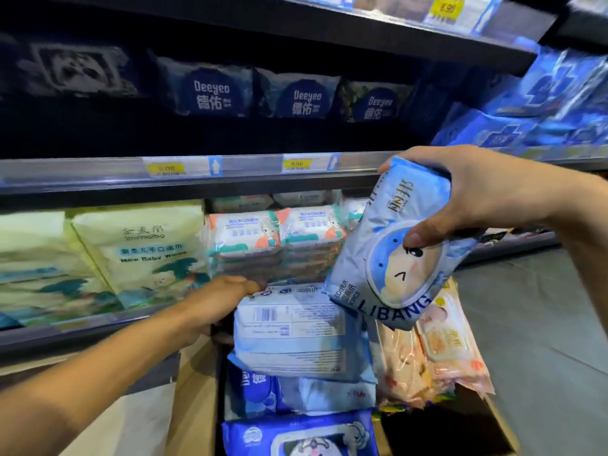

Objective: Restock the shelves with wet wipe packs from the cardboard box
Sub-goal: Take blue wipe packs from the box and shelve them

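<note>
My right hand (487,195) has its fingers clamped round a blue pack (391,255), long axis running 1-to-7 o'clock; the shelf gap (353,209) is at 10 o'clock. My left hand (214,301) grips a box pack (296,327).

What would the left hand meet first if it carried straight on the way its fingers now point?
Most likely the stack of orange-and-white wipe packs on the lower shelf: the left hand points forward and right, over the pale blue pack in the cardboard box. Depth is uncertain.
</note>
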`<state>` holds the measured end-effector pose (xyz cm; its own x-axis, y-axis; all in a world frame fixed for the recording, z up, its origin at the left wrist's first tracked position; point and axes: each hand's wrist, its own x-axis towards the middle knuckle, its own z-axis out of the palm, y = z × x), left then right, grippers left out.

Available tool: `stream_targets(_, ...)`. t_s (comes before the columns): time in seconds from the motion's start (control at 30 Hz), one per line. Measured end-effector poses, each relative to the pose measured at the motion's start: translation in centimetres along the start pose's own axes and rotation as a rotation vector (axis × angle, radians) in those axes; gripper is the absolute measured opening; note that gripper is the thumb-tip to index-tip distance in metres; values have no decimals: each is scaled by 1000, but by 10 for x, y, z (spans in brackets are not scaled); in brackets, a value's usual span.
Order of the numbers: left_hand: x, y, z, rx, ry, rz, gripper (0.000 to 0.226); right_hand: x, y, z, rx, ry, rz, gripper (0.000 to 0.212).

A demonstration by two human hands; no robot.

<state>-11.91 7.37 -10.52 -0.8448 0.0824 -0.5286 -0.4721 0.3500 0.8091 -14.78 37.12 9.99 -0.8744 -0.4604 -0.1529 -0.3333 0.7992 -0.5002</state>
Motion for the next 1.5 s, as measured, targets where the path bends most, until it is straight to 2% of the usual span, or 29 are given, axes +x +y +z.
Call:
stream_targets(0.07, -12, -2, -3, -97, -145, -167, 40, 1, 0, -2, 15, -4, -4, 65)
stream_targets(0.13, -20, -7, -2, -203, -245, -198, 48, 1, -2, -5, 12, 3, -10, 67)
stream_targets(0.17, -23, -10, -1, -247, -263, -173, 51, 1, -3, -6, 7, 7, -14, 68)
stream_targets(0.3, -37, -7, 0, -361, -270, 59, 35, -3, -8, -12, 2, 51, -23, 71)
stream_targets(0.37, -43, -3, 4, -334, -181, 357, 30, -5, -8, -17, 23, 91, -25, 74)
stream_targets(0.4, -43, -4, 5, -173, -71, 604, 22, -6, -8, -21, 32, 106, -31, 77)
stream_targets(0.43, -42, -5, 5, 90, 75, 850, 15, -8, -8, -25, 51, 119, -42, 82)
stream_targets(0.47, -38, -13, 5, 374, 177, 1059, 21, -10, -6, -28, 78, 132, -47, 86)
stream_targets(0.5, -32, -25, 6, 596, 203, 1207, 26, -12, -4, -30, 99, 143, -48, 88)
stream_targets(0.53, -26, -39, 7, 742, 201, 1270, 26, -12, -1, -31, 103, 152, -46, 88)
stream_targets(0.6, -20, -65, 7, 843, 201, 1216, 21, -10, 3, -27, 79, 150, -44, 82)
stream_targets(0.63, -20, -72, 6, 839, 189, 1140, 28, -7, 7, -23, 63, 143, -39, 77)
stream_targets(0.73, -28, -73, 9, 712, 167, 1043, 40, 3, 15, -8, 57, 96, -24, 73)
stream_targets(0.83, -36, -55, 24, 237, 241, 816, 35, 14, 18, 8, 52, 66, -32, 68)
stream_targets(0.9, -32, -41, 35, -84, 295, 577, 52, 21, 21, 15, 31, 47, -46, 67)
stream_targets(0.93, -30, -37, 39, -215, 268, 447, 65, 23, 21, 17, 33, 36, -49, 66)
stream_targets(1.03, -34, -34, 46, -622, -39, 104, 109, 23, 24, 18, 67, 19, -40, 63)
stream_targets(1.1, -38, -31, 46, -707, -123, 58, 112, 20, 26, 18, 51, 31, -44, 64)
stream_targets(1.13, -40, -29, 48, -702, -120, 76, 103, 18, 25, 18, 29, 40, -50, 66)
stream_targets(1.2, -39, -22, 49, -645, -53, 119, 65, 14, 23, 18, 7, 64, -57, 67)
stream_targets(1.23, -38, -16, 45, -595, -7, 140, 54, 10, 22, 16, 13, 78, -59, 67)
stream_targets(1.27, -37, -9, 36, -532, 4, 174, 54, 6, 21, 13, 23, 88, -58, 67)
stream_targets(1.33, -38, 12, 5, -346, -138, 279, 63, -4, 18, 1, 56, 108, -59, 67)
stream_targets(1.4, -40, 46, -31, -51, -417, 355, 60, -14, 15, -15, 82, 139, -90, 71)
stream_targets(1.43, -36, 62, -42, 129, -502, 382, 59, -18, 14, -23, 87, 161, -106, 72)
stream_targets(1.5, -23, 91, -39, 475, -573, 420, 61, -22, 9, -34, 82, 214, -120, 72)
